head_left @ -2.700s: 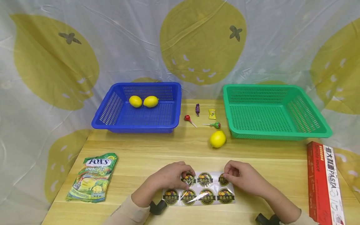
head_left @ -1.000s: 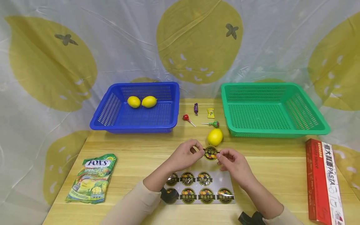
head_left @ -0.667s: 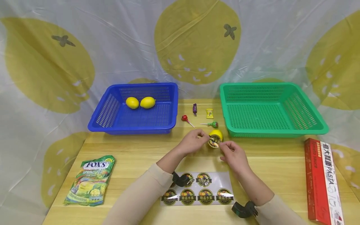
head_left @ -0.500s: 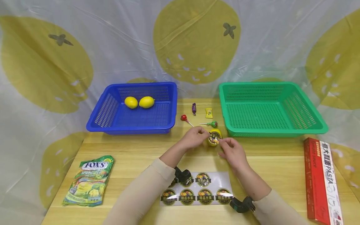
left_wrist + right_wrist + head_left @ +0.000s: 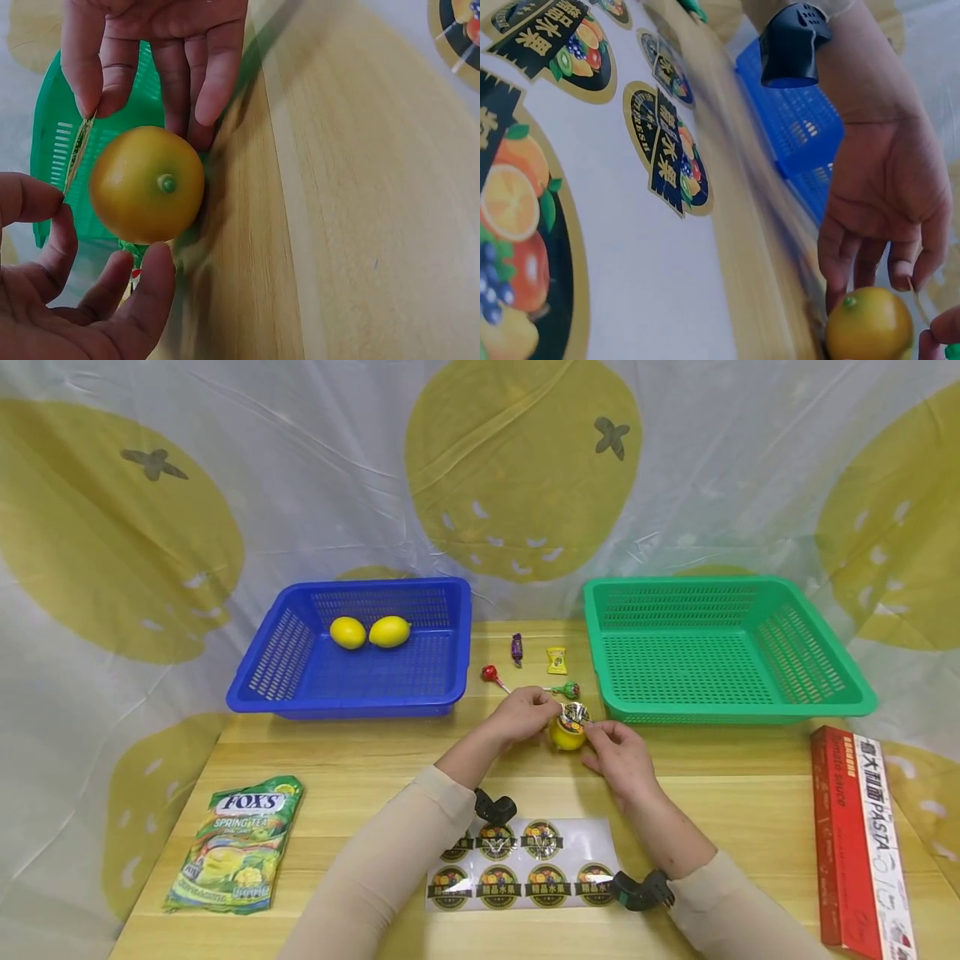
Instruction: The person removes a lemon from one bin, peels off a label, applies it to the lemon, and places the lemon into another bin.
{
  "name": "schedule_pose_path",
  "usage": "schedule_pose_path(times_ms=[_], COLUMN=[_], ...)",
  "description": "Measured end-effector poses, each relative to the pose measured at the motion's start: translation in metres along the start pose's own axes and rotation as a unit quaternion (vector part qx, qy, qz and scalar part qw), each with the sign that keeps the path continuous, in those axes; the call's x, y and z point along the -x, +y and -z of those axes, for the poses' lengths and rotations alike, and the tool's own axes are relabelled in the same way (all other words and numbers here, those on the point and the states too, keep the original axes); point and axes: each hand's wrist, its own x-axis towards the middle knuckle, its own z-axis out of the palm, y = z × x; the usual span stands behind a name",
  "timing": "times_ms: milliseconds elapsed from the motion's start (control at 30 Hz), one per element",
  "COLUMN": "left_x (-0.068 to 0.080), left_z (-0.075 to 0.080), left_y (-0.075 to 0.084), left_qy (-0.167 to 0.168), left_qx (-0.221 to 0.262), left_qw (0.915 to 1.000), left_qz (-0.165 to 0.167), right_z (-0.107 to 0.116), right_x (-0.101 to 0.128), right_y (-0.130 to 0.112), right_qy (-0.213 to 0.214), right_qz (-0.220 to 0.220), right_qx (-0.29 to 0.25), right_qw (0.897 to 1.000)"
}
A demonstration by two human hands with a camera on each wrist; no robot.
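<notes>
Your left hand [image 5: 519,713] and your right hand [image 5: 615,750] met over a single lemon [image 5: 567,732] on the wooden table [image 5: 360,777]. Between them you held a round fruit sticker [image 5: 573,713] – each hand pinched one edge of it between thumb and fingertips, and it lay right at the top of the lemon. In the left wrist view your left fingers [image 5: 199,82] curled down along the far side of the lemon [image 5: 147,184], touching or nearly touching it, with the sticker [image 5: 77,154] seen edge-on beside them. The right wrist view showed the same lemon [image 5: 868,324] under your left hand [image 5: 885,202].

Taking that lemon as the landmark: just behind it lay a green lollipop [image 5: 567,690], and a little further back a red lollipop [image 5: 491,675], a purple sweet [image 5: 516,648] and a yellow sweet [image 5: 556,659]. To the right of the lemon, close by, stood a green basket [image 5: 825,702]. Behind it to the left stood a blue basket [image 5: 345,697] with two more lemons [image 5: 371,632] inside. In front of the lemon, nearer to you, lay the sticker sheet [image 5: 585,839] – your forearms crossed above it. Far to the lemon's front left lay a green bag of sweets [image 5: 238,842]; far to its right, a red pasta box [image 5: 862,843].
</notes>
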Motion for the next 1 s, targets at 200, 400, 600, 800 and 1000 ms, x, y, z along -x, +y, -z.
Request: schedule_pose_path(times_ms=[200, 400, 600, 800, 1000], left_x=[-0.002, 0.005, 0.029, 0.058, 0.083], left_z=[-0.002, -0.004, -0.004, -0.001, 0.005], left_y=[-0.003, -0.008, -0.014, -0.012, -0.008], left_qy=[-0.020, -0.023, -0.015, 0.014, 0.031], left_qx=[0.047, 0.085, 0.103, 0.154, 0.201], left_qw=[0.9986, 0.9961, 0.9933, 0.9830, 0.9723], left_qz=[0.013, 0.005, -0.050, -0.099, -0.115], right_z=[-0.001, -0.001, 0.001, 0.002, -0.003], right_x=[-0.003, -0.002, 0.011, 0.030, 0.044], right_y=[0.002, 0.007, 0.005, -0.010, -0.024], right_qy=[-0.002, -0.011, -0.018, -0.033, -0.064], right_qz=[-0.001, 0.003, 0.024, 0.084, 0.141], right_qx=[-0.023, -0.049, -0.018, 0.032, 0.058], right_qw=[1.000, 0.999, 0.999, 0.995, 0.986])
